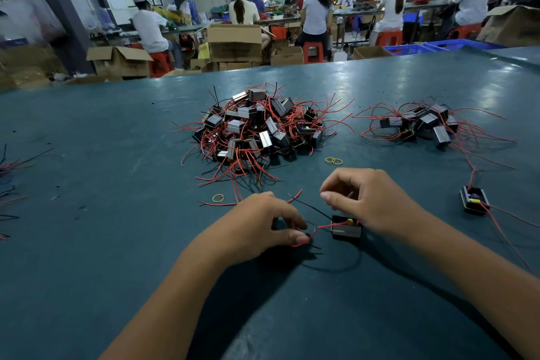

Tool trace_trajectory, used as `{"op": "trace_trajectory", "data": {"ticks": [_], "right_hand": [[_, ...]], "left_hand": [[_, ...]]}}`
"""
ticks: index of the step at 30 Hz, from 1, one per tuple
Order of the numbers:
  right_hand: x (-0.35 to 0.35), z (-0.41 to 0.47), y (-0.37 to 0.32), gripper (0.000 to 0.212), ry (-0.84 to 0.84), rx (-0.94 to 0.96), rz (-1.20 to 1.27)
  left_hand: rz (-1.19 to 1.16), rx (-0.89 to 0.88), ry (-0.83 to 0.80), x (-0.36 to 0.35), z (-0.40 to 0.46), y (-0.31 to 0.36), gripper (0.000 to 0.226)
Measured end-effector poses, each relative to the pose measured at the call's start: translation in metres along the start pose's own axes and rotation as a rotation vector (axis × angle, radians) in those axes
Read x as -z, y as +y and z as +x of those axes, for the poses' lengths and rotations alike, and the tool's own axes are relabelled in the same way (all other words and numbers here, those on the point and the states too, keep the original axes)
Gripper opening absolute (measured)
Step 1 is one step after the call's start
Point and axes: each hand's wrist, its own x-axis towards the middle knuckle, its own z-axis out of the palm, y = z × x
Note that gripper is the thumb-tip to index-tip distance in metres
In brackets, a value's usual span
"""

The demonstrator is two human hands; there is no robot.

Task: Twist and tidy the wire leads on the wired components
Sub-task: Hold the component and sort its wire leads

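My left hand (263, 225) pinches a red lead (310, 235) of the black component (346, 231) lying on the counter (102, 213). My right hand (371, 202) curls over that component, gripping it, near the big pile (257, 128).

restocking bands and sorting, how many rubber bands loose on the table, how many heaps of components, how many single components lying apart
rubber bands: 3
heaps of components: 2
single components: 2
total: 7

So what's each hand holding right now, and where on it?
Left hand pinches the thin red wire lead near its free end. Right hand's grip can't be told.
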Motion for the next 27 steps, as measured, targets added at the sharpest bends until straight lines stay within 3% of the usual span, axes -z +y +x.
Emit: {"op": "trace_trajectory", "data": {"ticks": [8,12,19,24,27], "right_hand": [[0.000,-0.002,-0.007,0.007,-0.011,0.024,-0.024],[-0.008,-0.002,-0.013,0.013,0.030,-0.010,0.164],[-0.022,-0.004,-0.015,0.017,0.019,-0.120,0.199],[-0.020,-0.005,-0.017,0.009,0.013,-0.097,0.035],[-0.019,-0.006,-0.019,0.002,-0.013,-0.083,-0.028]], "left_hand": [[-0.035,-0.102,-0.067,0.005,-0.001,-0.002,0.010],[-0.015,-0.083,-0.042,0.003,0.000,-0.003,0.007],[-0.042,-0.034,0.043,0.002,0.000,-0.006,0.014],[-0.099,0.036,0.130,0.003,0.002,-0.010,0.004],[-0.072,0.036,0.145,0.002,0.002,-0.012,0.012]]}}
